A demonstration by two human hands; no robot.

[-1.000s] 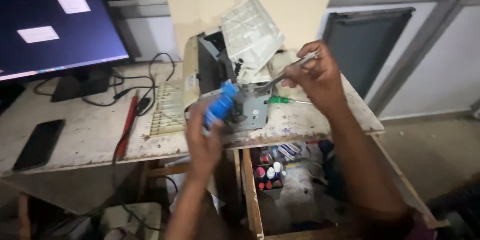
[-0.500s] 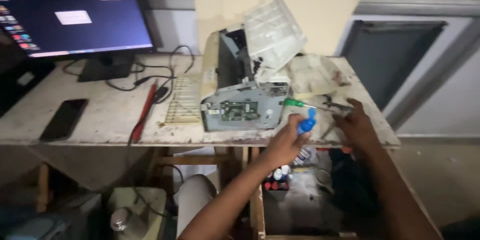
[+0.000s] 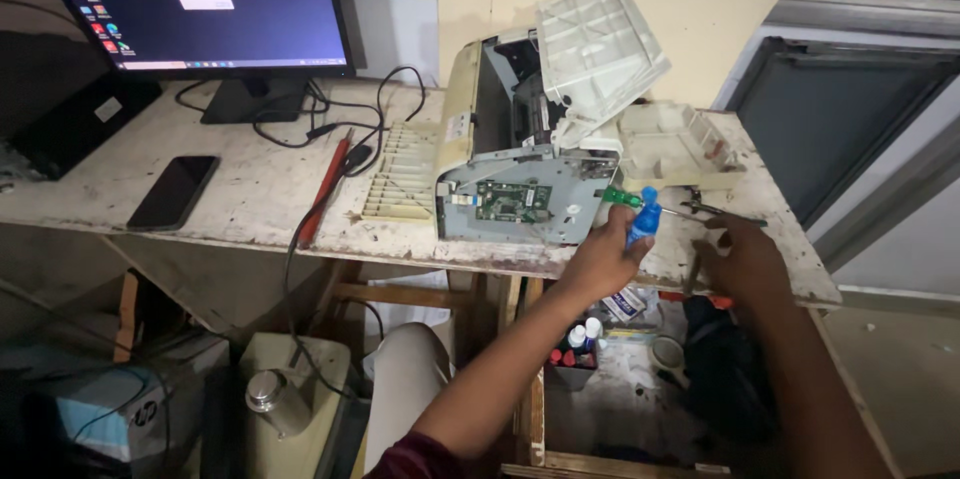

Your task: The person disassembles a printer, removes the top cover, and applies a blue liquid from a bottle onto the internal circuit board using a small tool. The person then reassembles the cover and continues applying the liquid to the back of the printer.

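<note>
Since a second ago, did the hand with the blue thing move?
Yes. The left hand with the blue-handled tool went from the front of the opened printer to past its right corner, beside the right hand.

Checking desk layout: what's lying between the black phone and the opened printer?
In the head view, between the phone and the printer lie a red-handled tool with black cables by it, then a detached ribbed cream panel beside the printer.
</note>
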